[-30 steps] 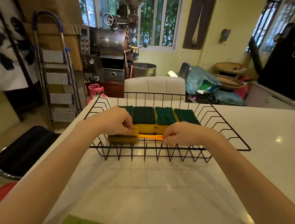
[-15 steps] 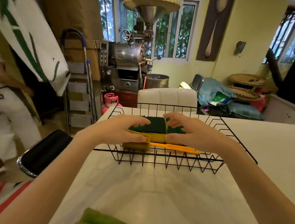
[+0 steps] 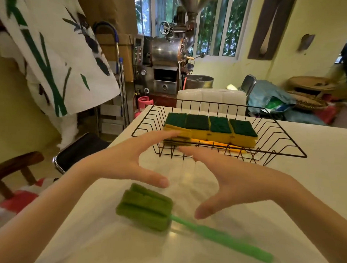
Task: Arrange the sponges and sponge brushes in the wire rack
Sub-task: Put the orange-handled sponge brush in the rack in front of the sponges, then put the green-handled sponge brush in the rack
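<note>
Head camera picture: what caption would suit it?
Both open hands, left and right, hover above green sponge brush; wire rack holds sponges.

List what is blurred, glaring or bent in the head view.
Head view: both the left hand and right hand are smeared by motion; the green sponge brush is soft, its handle streaked; the sponges in the wire rack are sharper; the white table shows faint sheen; wide-angle bending at edges.
</note>
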Tool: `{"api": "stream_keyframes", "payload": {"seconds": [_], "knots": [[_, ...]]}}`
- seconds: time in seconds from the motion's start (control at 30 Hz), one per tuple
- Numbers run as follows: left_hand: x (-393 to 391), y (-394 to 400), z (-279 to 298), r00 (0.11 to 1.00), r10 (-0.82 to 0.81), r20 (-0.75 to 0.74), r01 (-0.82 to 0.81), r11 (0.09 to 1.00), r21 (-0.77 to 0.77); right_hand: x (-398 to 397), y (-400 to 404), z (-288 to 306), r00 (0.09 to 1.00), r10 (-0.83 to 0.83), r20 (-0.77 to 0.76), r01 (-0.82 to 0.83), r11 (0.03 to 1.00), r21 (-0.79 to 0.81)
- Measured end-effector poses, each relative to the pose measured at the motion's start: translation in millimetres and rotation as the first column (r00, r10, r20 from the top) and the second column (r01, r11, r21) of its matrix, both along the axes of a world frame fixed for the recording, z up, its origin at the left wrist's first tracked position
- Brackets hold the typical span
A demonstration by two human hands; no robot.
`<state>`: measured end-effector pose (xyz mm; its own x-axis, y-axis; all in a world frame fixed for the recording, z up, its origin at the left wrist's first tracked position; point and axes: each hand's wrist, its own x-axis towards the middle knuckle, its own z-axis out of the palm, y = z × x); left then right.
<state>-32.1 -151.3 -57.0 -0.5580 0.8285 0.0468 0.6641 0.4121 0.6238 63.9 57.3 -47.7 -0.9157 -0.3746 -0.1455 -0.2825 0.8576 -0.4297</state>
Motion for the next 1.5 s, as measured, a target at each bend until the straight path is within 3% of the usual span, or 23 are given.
{"api": "stream_keyframes", "payload": {"seconds": [0.33, 0.73, 0.97, 1.23, 1.37, 1.5], "knots": [[28, -16, -27, 0.999, -0.029, 0.046, 0.042, 0.951, -0.307, 9, -24, -13, 0.969, 0.029, 0.244, -0.095, 0.960, 0.262], [25, -11, -33, 0.999, 0.018, 0.038, -0.006, 0.959, -0.282, 3, -17, -19, 0.959, 0.051, 0.278, -0.137, 0.945, 0.298], [17, 8, -18, 0.998, 0.022, -0.054, -0.031, 0.985, -0.171, 0, 0, -8, 0.992, 0.039, 0.123, -0.080, 0.934, 0.348], [-9, 39, 26, 0.976, -0.014, -0.217, 0.005, 0.999, -0.040, -6, 43, 19, 0.989, -0.065, -0.134, 0.093, 0.972, 0.217], [-22, 59, 50, 0.971, 0.042, -0.236, 0.020, 0.967, 0.254, -10, 63, 32, 0.932, -0.150, -0.329, 0.189, 0.978, 0.092], [-41, 81, 76, 0.998, 0.028, -0.054, 0.010, 0.801, 0.599, -18, 80, 38, 0.835, -0.297, -0.463, 0.243, 0.954, -0.174]]}}
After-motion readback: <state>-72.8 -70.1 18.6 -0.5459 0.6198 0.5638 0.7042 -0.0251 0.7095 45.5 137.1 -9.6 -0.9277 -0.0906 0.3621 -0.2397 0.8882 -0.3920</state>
